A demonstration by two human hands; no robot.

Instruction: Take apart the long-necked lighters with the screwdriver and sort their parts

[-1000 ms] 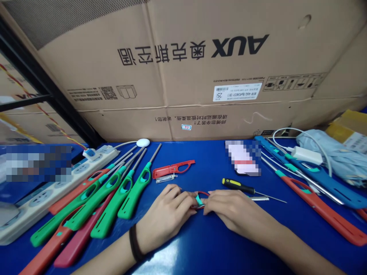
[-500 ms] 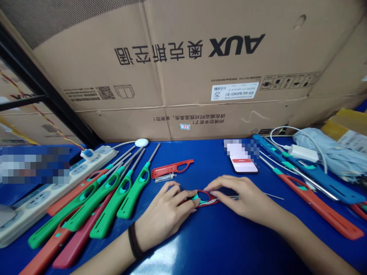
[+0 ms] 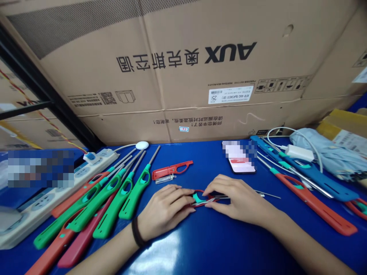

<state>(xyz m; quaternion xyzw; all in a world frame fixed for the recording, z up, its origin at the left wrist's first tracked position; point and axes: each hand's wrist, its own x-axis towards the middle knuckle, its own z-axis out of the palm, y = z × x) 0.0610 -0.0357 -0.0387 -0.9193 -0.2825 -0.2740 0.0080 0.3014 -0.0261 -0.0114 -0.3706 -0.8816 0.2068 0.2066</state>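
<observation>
A big cardboard box (image 3: 172, 76) fills the top of your view, and a blue table (image 3: 206, 244) runs across below it. At the lower left, a white power strip (image 3: 57, 194) lies beside a row of long green lighters (image 3: 134, 202) and red lighters (image 3: 83, 240). More long lighters, blue (image 3: 315, 181) and orange-red (image 3: 315, 206), lie at the right, near a white charger (image 3: 299, 152) and a folded pale blue cloth (image 3: 306, 145). A phone (image 3: 241, 166) lies at the upper middle of the table, partly blurred, and a small red lighter body (image 3: 172, 170) sits above your left hand (image 3: 166, 208).

Your hands meet at the lower middle of the frame. Your left hand, with a black hair tie (image 3: 137, 232) at the wrist, is closed around the left side of a red loop handle (image 3: 202, 198) with a teal piece in it. Your right hand (image 3: 237, 194) pinches its right side.

A thin metal shaft (image 3: 269, 195) now pokes out past your right hand, where a yellow-and-black screwdriver lay in the open a moment ago. Its handle is hidden, so it seems to be under that hand.
</observation>
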